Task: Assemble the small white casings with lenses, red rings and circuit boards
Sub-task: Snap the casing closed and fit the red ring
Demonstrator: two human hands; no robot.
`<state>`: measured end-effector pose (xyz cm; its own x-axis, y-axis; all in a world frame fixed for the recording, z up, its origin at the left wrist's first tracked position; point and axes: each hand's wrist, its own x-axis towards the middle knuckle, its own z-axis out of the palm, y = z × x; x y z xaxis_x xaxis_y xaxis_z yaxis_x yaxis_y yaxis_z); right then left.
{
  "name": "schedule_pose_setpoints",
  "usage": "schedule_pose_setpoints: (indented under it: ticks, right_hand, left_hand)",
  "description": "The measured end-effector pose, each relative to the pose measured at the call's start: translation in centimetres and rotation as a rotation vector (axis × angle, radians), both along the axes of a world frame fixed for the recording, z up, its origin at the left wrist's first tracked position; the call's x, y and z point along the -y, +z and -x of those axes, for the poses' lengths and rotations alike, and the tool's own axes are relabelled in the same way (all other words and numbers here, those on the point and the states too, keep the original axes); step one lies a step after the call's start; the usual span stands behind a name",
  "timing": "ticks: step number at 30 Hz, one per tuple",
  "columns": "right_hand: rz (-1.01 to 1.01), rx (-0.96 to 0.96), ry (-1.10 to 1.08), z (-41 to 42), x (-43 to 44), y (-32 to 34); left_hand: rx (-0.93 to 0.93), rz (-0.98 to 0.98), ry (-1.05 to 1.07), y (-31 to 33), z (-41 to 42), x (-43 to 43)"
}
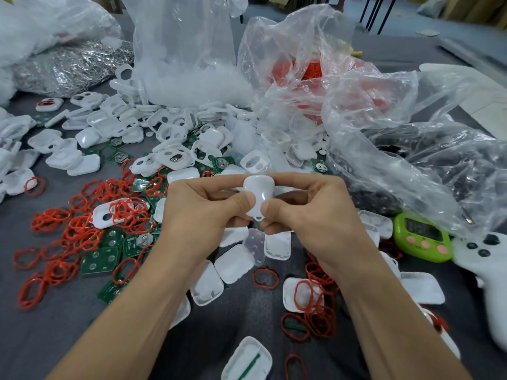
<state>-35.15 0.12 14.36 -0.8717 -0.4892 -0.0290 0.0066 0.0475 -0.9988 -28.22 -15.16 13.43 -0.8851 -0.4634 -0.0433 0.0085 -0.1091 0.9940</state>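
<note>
Head view — white casing [259,196] upright, long axis vertical, both hands pinching

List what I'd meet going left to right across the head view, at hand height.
Pile of red rings → left hand → white casing, pinched by both hands → right hand → green timer → white controller.

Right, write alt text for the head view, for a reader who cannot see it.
The left hand and right hand pinch a small white casing above a grey table strewn with more casings, red rings and green circuit boards; clear plastic bags lie behind.
</note>
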Motion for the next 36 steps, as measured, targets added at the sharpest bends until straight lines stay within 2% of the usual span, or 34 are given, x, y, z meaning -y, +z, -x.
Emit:
schedule_pose_setpoints:
  ticks: [4, 8, 11, 13, 16, 18, 22, 30, 36]
  right_hand:
    - [0.027, 0.006, 0.027, 0.1, -0.2, 0.3]
    - [-0.020, -0.013, -0.057, 0.3, -0.2, -0.3]
    - [-0.046, -0.045, -0.106, -0.2, 0.6, -1.0]
    - [0.011, 0.015, -0.020, -0.7, 1.4, -1.2]
    - [0.130, 0.170, 0.097, -0.7, 1.8, -1.1]
    - [0.199, 0.275, 0.114, -0.4, 1.2, -0.7]
    - [0.232, 0.372, 0.181, -0.1, 0.0, 0.1]
    - [0.216, 0.345, 0.132, -0.2, 0.1, 0.3]
    - [0.204, 0.290, 0.076, -0.6, 0.8, -0.1]
  left_hand:
    - [0.001, -0.096, -0.028, 0.1, 0.1, 0.1]
    - [-0.022, -0.099, -0.018, 0.1, 0.1, -0.4]
    - [-0.022, 0.130, 0.182, -0.3, 0.0, -0.9]
    - [-0.048, 0.303, 0.283, -0.3, -0.3, -1.3]
    - [-0.121, 0.369, 0.189, -0.3, -0.7, -1.8]
    - [-0.157, 0.357, 0.156, -0.3, -0.6, -1.8]
    - [-0.130, 0.358, 0.265, -0.2, -0.4, -1.0]
    - [-0.062, 0.064, -0.016, 0.1, -0.2, -1.3]
    - [-0.025, 0.017, -0.134, 0.0, 0.0, -1.6]
